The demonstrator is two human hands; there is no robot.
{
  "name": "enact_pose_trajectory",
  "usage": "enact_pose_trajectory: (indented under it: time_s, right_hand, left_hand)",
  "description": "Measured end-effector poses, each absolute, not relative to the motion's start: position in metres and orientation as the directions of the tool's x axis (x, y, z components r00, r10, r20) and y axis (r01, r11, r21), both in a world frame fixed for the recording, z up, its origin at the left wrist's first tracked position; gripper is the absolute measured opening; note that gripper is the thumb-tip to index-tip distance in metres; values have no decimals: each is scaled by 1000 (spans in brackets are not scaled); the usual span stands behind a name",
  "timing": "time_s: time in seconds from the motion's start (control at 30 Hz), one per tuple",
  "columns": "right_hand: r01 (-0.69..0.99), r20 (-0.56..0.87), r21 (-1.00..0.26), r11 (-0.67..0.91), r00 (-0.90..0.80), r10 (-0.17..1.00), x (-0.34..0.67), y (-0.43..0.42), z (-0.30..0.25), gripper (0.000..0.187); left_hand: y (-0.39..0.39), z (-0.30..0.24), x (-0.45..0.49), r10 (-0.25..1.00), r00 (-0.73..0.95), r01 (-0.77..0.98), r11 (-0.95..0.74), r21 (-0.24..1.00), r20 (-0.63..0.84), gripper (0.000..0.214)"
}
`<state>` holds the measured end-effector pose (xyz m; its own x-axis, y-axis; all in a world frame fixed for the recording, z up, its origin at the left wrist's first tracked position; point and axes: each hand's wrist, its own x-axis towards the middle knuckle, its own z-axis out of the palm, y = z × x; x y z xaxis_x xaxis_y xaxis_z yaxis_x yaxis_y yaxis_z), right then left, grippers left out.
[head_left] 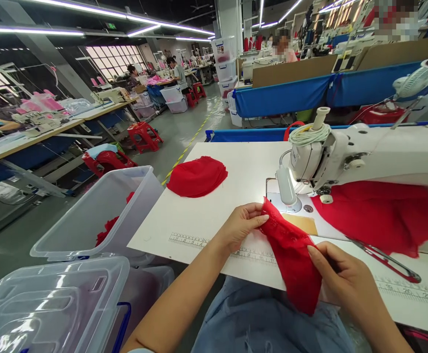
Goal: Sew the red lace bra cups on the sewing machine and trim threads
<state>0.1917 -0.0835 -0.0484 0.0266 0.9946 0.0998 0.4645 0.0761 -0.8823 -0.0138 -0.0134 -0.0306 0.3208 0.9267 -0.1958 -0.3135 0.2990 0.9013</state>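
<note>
A red fabric piece (291, 250) is stretched between my two hands at the table's front edge, its lower end hanging over my lap. My left hand (241, 225) pinches its upper left corner between thumb and fingers. On the right, my right hand (337, 267) grips the fabric's other side, thumb on top. Just behind the cloth stands a white sewing machine (379, 152), with its lamp (286, 185) lit near the needle area. More red fabric (383, 211) lies under the machine's arm. A stack of red cut pieces (198, 176) rests on the table's left part.
Thread snips or tweezers (387, 260) lie right of my right hand. A printed ruler (192, 240) runs along the white table's front. To the left stand an open plastic bin (89, 211) with red scraps and a lidded bin (52, 299). Other people sit at machines farther back.
</note>
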Motion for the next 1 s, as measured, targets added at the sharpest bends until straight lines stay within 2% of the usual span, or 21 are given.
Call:
enact_pose_trajectory:
  time_s: [0.23,0.4,0.53,0.6,0.67,0.73,0.8,0.87,1.0]
  right_hand:
    - [575,175,-810,114,52,983,208,-83,-57,42]
    - [601,188,-792,111,66,980,212,-85,-63,41]
    - [704,212,-704,87,92,973,216,-85,-67,40]
    - [780,290,-625,42,183,939,212,-84,-66,34]
    - [804,424,-590,69,236,874,204,-80,-60,33]
    - [749,510,-631,201,206,835,194,-75,-53,27]
    - [629,505,-714,308,159,848,182,-68,-46,21]
    - [523,442,-796,306,156,883,173,-60,-42,20]
    - [413,291,-889,198,176,940,164,-48,-37,21]
  left_hand:
    - [-11,-33,-2,910,315,-218,347,912,-271,32]
    - [-11,-34,5,900,327,-306,388,869,-287,37]
    - [-12,-36,8,898,356,-341,384,858,-260,36]
    - [-13,-35,9,886,393,-343,390,854,-247,36]
    - [-15,-33,11,876,415,-335,399,853,-247,35]
    - [-17,-31,15,872,421,-323,401,857,-250,34]
    - [-19,-30,19,879,411,-319,387,865,-242,33]
    - [-22,-30,22,889,396,-315,366,876,-229,33]
    - [-26,-29,25,904,372,-281,326,903,-210,33]
